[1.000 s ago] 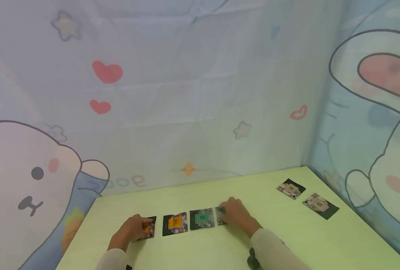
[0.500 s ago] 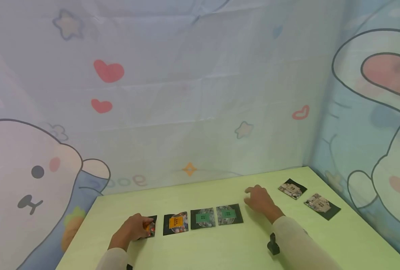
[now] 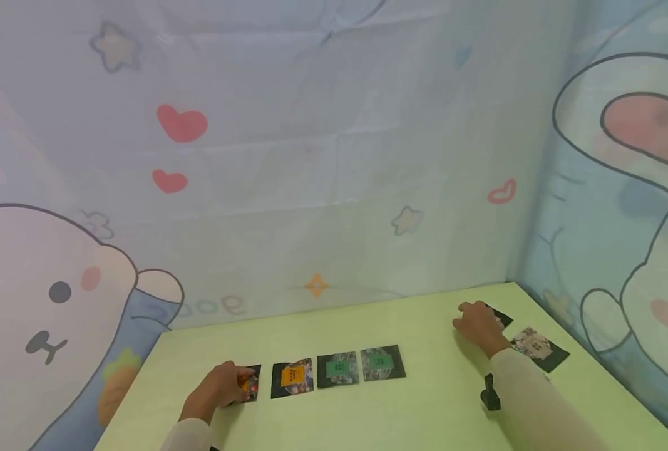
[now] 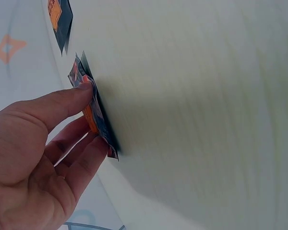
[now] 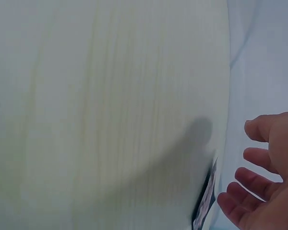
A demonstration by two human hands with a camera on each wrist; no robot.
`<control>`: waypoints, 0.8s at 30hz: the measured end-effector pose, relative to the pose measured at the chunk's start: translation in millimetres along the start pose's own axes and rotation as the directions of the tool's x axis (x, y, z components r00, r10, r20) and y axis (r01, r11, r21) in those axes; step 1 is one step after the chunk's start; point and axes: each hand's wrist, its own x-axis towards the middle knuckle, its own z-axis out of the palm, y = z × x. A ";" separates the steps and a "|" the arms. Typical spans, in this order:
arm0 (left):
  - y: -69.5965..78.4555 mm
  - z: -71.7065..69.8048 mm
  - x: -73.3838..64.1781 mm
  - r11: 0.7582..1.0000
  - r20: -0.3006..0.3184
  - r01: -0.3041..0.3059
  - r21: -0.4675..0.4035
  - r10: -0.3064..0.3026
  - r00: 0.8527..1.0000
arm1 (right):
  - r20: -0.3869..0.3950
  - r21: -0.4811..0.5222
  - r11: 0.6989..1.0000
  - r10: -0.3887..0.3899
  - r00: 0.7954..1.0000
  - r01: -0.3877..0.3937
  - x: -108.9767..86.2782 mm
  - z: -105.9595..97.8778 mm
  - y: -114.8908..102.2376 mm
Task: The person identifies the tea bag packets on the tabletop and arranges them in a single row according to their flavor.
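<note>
- And here's your right hand (image 3: 480,327) over the back right of the pale yellow-green bench (image 3: 322,419), fingers spread and loosely bent, gripping nothing that shows.
- The thin dark packet with a mottled pale print (image 3: 503,319) lies on the bench under your fingertips, peeking out at 3 o'clock; whether you touch it, I can't tell.
- That's the relation to watch: its visible far edge slants from 10 to 4 o'clock, the rest hidden. Your right hand is nearest; your left is well apart, between 8 and 9 o'clock.
- Just beside it, at 4 o'clock: the dark rectangular packet with a beige label (image 3: 536,346).
- Over to your left hand (image 3: 216,388): thumb and fingers pinch the glossy dark packet with orange and red print (image 3: 252,385) at 3 o'clock.
- Onward toward 3 o'clock: the dark rectangular packet with a bright orange label (image 3: 292,378), the dark rectangular packet with a green label (image 3: 337,369), then its green-labelled twin (image 3: 382,363).
</note>
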 end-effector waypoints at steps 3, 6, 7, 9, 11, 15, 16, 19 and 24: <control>-1.1 0.7 -2.6 1.000 0.001 0.000 0.023 0.000 1.000 | -0.030 -0.007 1.000 0.021 0.999 -0.021 3.0 -2.3 11.9; -1.2 1.2 -4.3 1.000 0.000 -0.011 0.028 0.011 1.000 | -0.078 -0.011 1.000 0.020 0.997 -0.021 3.8 -2.7 23.4; -1.0 1.3 -4.8 1.000 -0.001 -0.014 0.025 0.014 1.000 | -0.091 -0.013 1.000 0.020 0.996 -0.022 3.5 -2.8 27.1; -0.5 1.6 -4.9 1.000 -0.002 -0.014 0.013 0.014 1.000 | -0.106 -0.026 1.000 0.006 0.994 -0.009 2.6 -2.3 34.8; 0.2 1.9 -4.2 1.000 -0.002 -0.010 0.002 0.010 1.000 | -0.117 -0.049 0.999 -0.015 0.993 0.010 1.7 -1.3 42.1; 0.0 2.5 -2.7 1.000 -0.006 -0.005 0.001 0.005 1.000 | -0.143 -0.059 0.998 -0.034 0.989 0.026 2.3 4.2 55.0; -0.1 2.4 -2.4 1.000 -0.008 -0.007 0.006 0.007 1.000 | -0.148 -0.068 0.997 -0.040 0.988 0.030 2.9 6.0 57.8; -0.2 1.9 -1.6 1.000 -0.009 -0.008 0.003 0.008 1.000 | -0.138 -0.066 0.997 -0.038 0.990 0.029 5.5 10.6 65.3; 0.9 0.0 -1.5 1.000 -0.016 -0.004 -0.001 0.004 1.000 | -0.085 -0.063 0.998 -0.019 0.996 0.014 12.5 11.7 72.8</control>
